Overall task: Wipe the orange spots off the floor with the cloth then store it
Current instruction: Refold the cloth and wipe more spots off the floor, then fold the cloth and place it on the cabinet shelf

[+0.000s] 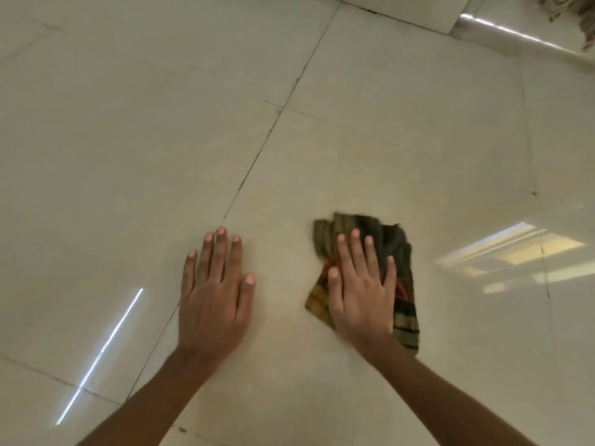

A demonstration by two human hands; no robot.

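**Tiled floor, two hands, one cloth**

Item 1. Floor [128,140]: large pale cream tiles, glossy, filling nearly the whole scene. Thin dark joints [257,152] run between the tiles, one long line slanting from the far side down toward the near left. A narrow bright streak of reflected light [106,346] lies on the near left tile. A broader, window-like reflection [515,255] shows on the right.

Item 2. Raised edge [515,37]: a pale, shiny step or sill crossing the far right corner. A scrap of patterned fabric [576,11] shows beyond it, too blurred to identify.

Item 3. Faint yellowish tinge [278,320]: on the tile between the two hands, very weak. Whether it is a stain cannot be told.

Item 4. Cloth [399,246]: dark, striped in olive, yellow and red, crumpled flat on the floor right of centre, under the right hand. Its edges are blurred.

Item 5. Left hand [212,300]: bare, palm down on the tile, fingers straight and close together, thumb out to the side. It holds nothing and lies just left of the cloth, apart from it.

Item 6. Right hand [360,300]: bare, palm down, fingers straight and slightly spread, pressing flat on top of the cloth without gripping it. Both forearms reach in from the near edge.
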